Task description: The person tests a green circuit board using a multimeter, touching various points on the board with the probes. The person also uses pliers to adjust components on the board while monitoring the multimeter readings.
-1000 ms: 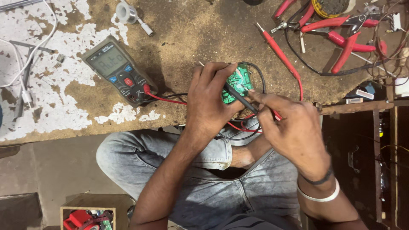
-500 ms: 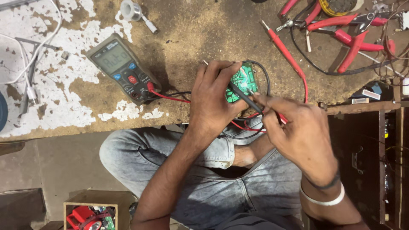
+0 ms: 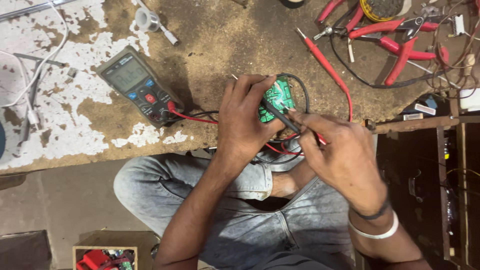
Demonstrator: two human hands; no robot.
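Left hand grips the board at the bench's front edge; right hand pinches the probe — keep its tip steady.

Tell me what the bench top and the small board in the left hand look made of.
Bench top: probably wood or fibreboard, matt brown where white paint has flaked. Green circuit board in the left hand: likely laminate, glossy green with pale markings.
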